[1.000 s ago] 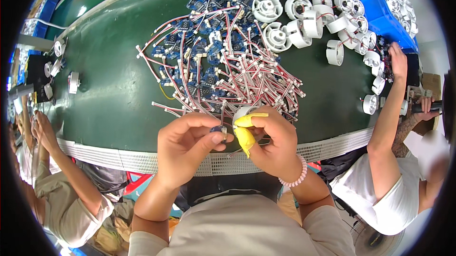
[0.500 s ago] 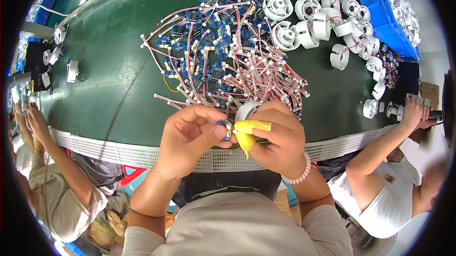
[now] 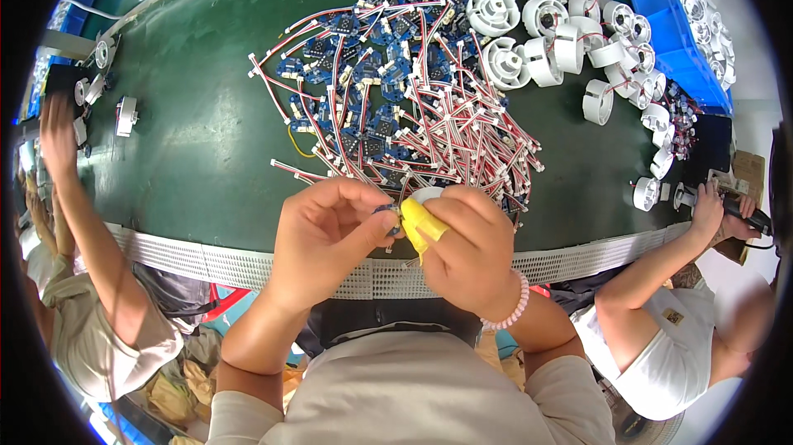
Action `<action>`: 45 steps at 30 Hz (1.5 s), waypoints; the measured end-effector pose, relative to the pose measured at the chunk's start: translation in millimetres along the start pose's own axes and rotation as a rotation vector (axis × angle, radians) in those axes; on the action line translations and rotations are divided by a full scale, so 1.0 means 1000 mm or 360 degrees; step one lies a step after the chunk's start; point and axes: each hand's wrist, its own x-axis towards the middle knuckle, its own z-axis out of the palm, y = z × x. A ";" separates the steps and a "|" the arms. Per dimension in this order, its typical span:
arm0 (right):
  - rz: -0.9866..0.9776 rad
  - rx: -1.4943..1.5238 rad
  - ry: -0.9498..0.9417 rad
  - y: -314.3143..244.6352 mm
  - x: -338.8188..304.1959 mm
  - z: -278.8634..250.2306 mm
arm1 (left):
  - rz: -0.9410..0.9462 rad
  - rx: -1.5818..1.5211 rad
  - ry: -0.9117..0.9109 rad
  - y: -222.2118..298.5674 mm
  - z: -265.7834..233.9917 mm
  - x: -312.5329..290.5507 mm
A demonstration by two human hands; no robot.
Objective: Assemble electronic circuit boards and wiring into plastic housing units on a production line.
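grip, left: the left hand (image 3: 318, 247) has thumb and fingertips pinched closed on a small blue circuit board (image 3: 387, 208), only a sliver of which shows past the thumb. grip, right: the right hand (image 3: 475, 251) has its thumb and forefinger, which wear a yellow tape-like wrapping (image 3: 420, 226), brought almost together at the board's near side; cannot tell whether a connector or wire is caught between them.

position: the board is up at the front edge of the dark green smooth tabletop (image 3: 206, 123), between the two hands. a white round plastic housing (image 3: 427, 194) shows just behind the right fingers; whether it is held or rests on the table cannot be told.

surroundings: beyond the hands, a tangle of red, white and dark thin cables with white end plugs (image 3: 471, 131) overlaps a spread of similar blue boards (image 3: 343, 24); white wheel-like plastic housings (image 3: 493, 11) lie further off, to the right.

handling (judged): the board should be very light and stiff, its small soldered parts easily harmed by bending or scraping. best hold is by opposite edges, pads clear of the components. thin leads should be limp and prone to snag; take them by the plug body, not the wire. the housing is likely light, rigid and slick; its outer rim gives the surest purchase.
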 end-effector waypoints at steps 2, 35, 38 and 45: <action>0.0059 0.0064 -0.0036 0.005 -0.001 0.002 | 0.0028 0.0076 0.0049 0.000 0.001 0.000; 0.0391 0.0312 0.0230 0.014 0.013 -0.035 | 0.0327 0.0336 0.0041 -0.005 0.008 -0.003; 0.0354 0.0463 0.1469 0.044 0.038 -0.086 | 0.0244 0.0216 0.0079 0.002 0.000 -0.010; 0.0301 -0.0063 0.0400 0.082 0.046 -0.066 | 0.0233 0.0020 0.0037 0.001 -0.004 -0.012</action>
